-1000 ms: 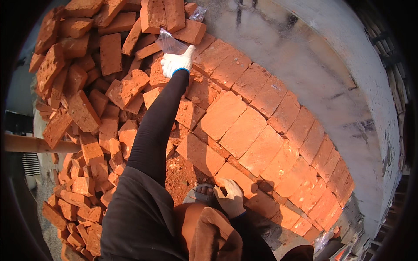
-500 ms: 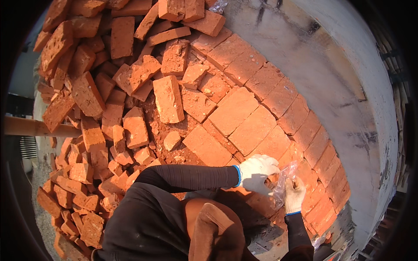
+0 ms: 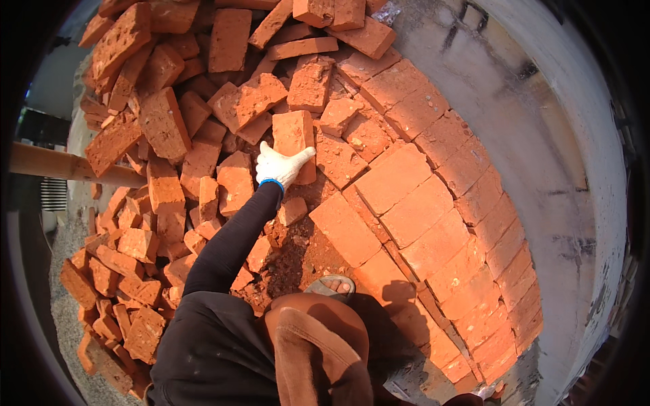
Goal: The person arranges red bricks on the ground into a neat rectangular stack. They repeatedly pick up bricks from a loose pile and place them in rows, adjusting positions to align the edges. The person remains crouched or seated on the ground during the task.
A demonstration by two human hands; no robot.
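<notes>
My left hand [image 3: 283,166], in a white work glove with a blue cuff, reaches up from the lower left. It spans a loose orange brick [image 3: 293,132], thumb at one long side and fingers at the other. That brick lies at the inner edge of the brick pile [image 3: 162,122], beside bricks laid flat in rows [image 3: 396,179]. A small brick chunk [image 3: 292,211] sits just below the hand. My right hand is out of view.
A curved pale concrete wall [image 3: 575,101] bounds the right side. A round brown pole [image 3: 74,166] runs in from the left to the pile. My sandalled foot [image 3: 335,287] stands on reddish rubble [image 3: 305,254]. A narrow gap [image 3: 433,301] splits the laid rows.
My left hand has moved from the laid bricks up and left onto the loose brick. My right hand, earlier at clear plastic on the laid bricks, has left view. The view has shifted slightly.
</notes>
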